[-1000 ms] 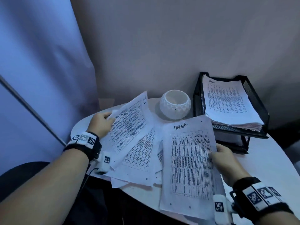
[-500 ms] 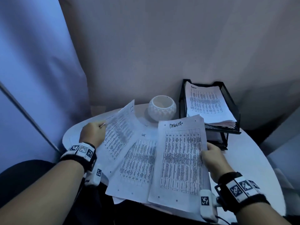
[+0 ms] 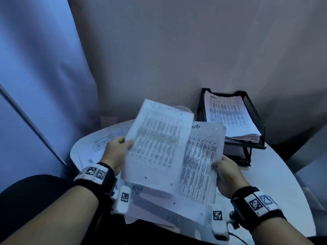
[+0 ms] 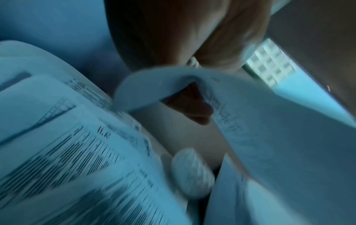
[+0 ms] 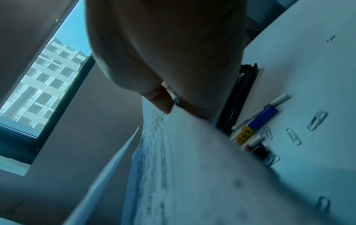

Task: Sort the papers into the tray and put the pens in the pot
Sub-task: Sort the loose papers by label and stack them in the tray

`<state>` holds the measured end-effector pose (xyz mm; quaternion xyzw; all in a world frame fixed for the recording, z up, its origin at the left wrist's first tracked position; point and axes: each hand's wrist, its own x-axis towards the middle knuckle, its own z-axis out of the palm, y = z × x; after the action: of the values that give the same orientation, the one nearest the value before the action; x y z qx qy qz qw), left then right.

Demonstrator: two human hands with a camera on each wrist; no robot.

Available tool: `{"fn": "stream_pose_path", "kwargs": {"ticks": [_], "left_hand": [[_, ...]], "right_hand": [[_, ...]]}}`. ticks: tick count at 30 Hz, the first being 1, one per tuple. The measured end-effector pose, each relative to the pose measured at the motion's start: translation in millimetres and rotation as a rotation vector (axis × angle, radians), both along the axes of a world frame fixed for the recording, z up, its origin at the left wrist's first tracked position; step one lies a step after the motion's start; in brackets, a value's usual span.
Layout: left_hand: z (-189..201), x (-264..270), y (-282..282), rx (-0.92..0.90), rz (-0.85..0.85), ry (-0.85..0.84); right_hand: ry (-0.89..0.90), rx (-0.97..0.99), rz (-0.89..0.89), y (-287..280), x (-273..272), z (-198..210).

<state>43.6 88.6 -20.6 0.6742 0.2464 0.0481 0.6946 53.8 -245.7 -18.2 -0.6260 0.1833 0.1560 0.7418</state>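
My left hand point(image 3: 126, 143) pinches the left edge of a printed sheet point(image 3: 155, 144) and holds it up above the table, tilted and blurred. My right hand point(image 3: 218, 163) grips the right edge of a second sheet point(image 3: 203, 161) headed with handwriting; the raised sheet overlaps it. More papers point(image 3: 106, 138) lie spread on the round white table point(image 3: 269, 175). A black mesh tray point(image 3: 254, 121) at the back right holds a stack of papers point(image 3: 228, 114). Only the rim of the white pot point(image 3: 182, 107) shows behind the raised sheet. Several pens point(image 5: 262, 117) lie by the tray's foot.
Paper clips point(image 5: 316, 120) are scattered on the table near the pens. A wall and a blue curtain point(image 3: 44, 85) close in the back and left. The table's near edge runs under my wrists, with loose sheets point(image 3: 159, 209) hanging over it.
My left hand has lifted its sheet off the table and swung it right, over the sheet in my right hand; it now covers most of the pot. The right hand has kept its grip.
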Motion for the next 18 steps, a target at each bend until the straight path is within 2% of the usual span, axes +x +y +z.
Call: {"fn": "stream_pose_path", "kwargs": {"ticks": [4,7,9,13,16,18], "left_hand": [[-21,-1,-38,0.047,-0.188,0.124],[-36,2,-61,0.103,-0.281,0.119],[-43,2,-70,0.133,-0.319,0.113],[-42,2,-79,0.110,-0.310,0.097],[-49,8,-70,0.080,-0.254,0.105],[-59,13,-54,0.255,-0.212,0.172]], "right_hand": [[-0.011,0.110,-0.071,2,1,-6],[0.024,0.207,-0.116,1,1,-12],[0.045,0.227,-0.075,-1,2,-17],[-0.077,-0.086,0.033,3,2,-27],[-0.074,-0.194,0.012,0,5,-32],[-0.064,-0.234,-0.010,-3,7,-34]]}}
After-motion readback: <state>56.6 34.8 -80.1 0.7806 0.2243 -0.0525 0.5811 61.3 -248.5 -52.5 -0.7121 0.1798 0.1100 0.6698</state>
